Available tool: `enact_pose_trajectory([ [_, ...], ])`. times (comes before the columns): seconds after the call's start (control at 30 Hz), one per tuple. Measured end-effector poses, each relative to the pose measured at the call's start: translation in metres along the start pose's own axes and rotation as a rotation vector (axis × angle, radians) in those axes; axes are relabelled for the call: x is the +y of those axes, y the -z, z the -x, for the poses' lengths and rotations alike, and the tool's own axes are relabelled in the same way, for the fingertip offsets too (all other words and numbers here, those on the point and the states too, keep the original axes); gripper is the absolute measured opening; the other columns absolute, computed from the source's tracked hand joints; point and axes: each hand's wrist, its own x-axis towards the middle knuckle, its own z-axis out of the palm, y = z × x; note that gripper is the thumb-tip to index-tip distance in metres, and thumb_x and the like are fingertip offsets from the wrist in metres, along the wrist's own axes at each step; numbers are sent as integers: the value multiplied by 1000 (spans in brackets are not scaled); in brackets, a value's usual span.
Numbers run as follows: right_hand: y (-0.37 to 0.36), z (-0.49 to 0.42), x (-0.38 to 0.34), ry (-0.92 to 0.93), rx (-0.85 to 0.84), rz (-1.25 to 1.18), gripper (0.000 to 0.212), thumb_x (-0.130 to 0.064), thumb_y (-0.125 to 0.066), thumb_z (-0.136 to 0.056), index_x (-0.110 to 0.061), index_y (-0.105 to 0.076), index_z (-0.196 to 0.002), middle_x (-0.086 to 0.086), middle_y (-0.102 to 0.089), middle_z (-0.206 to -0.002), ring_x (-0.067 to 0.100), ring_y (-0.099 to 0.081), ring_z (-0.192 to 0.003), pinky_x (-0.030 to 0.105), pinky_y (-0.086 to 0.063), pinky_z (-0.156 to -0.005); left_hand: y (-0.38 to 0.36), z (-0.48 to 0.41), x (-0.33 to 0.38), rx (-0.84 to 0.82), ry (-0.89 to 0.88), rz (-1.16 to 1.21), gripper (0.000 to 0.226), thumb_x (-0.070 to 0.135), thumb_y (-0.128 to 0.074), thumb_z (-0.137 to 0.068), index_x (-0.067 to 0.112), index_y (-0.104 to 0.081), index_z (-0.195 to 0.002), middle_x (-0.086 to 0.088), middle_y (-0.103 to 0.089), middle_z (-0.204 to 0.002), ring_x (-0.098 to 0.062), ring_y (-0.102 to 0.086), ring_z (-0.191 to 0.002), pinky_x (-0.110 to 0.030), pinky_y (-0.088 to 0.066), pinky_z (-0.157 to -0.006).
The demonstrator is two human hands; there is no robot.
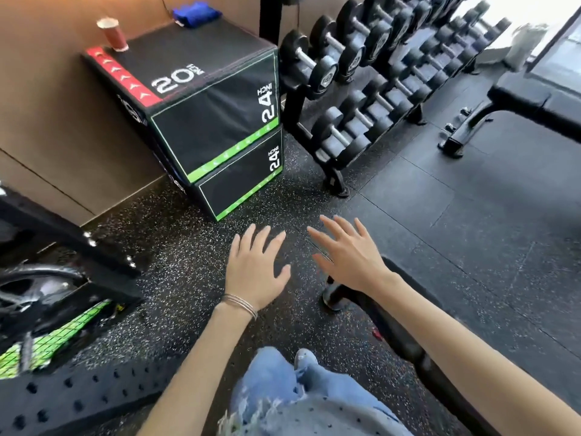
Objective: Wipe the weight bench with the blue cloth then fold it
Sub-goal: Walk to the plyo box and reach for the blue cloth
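Head view takes in a gym corner, most of it black speckled rubber floor [440, 215]. A long dumbbell rack [361, 121] runs away along the upper middle, its tiers loaded with dark hex dumbbells. To its left, against the brown wall, two black plyo boxes are stacked; the upper box [204, 121] carries a red stripe and green trim and is printed 20 and 24 INCH, and it sits on the lower box [239, 187]. The weight bench [534, 99], black and padded on a dark frame, stands at the far right, well apart from the boxes. At the bottom the person's legs in pale torn jeans [283, 398] show between two bare forearms.

Both hands reach out over the floor, palms down and side by side without touching. The left hand [254, 272] has its fingers [265, 237] straight and spread, with nothing in them; the right hand [349, 259] is likewise splayed wide and holds nothing.

The blue cloth [195, 12] lies bunched on the far back corner of the upper box, near the wall, well away from both hands and from the bench. A red paper cup [113, 34] stands upright on the same box top, at its left edge. Thin metal bangles [240, 305] circle the left wrist.
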Motion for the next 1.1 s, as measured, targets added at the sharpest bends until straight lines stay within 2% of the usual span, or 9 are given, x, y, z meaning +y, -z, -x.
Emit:
enact_pose_trajectory([
  [0.2,-1,-61,12,20,-20,10,57,-52,-40,-94,-37,-22,-146,-1,-18,-157,25,-15,-144,52,-10,-116,-5,-62,-22,-10,11,18,65,52,-42,-87,33,-25,-146,-2,-29,-153,-25,-17,-144,-45,-11,-118],
  [0.7,41,-269,27,-143,14,-46,56,-50,-41,-95,-36,-22,-146,0,-17,-157,23,-13,-145,51,-9,-118,23,-275,-124,1,-163,4,64,51,-45,-85,32,-31,-144,-3,-35,-151,-26,-21,-143,-45,-14,-117],
  [0.9,46,-329,28,-119,-12,-55,56,-50,-39,-95,-36,-21,-146,0,-16,-158,23,-12,-145,52,-10,-118,24,-328,-154,-6,-137,15,65,50,-46,-85,32,-29,-145,-2,-33,-152,-26,-20,-143,-46,-15,-117],
  [1.1,54,-392,61,-91,-31,-46,56,-50,-40,-95,-36,-22,-146,0,-16,-157,24,-14,-145,51,-11,-118,20,-391,-165,-19,-92,20,64,50,-47,-86,31,-30,-145,-3,-33,-152,-26,-19,-143,-44,-12,-117],
])
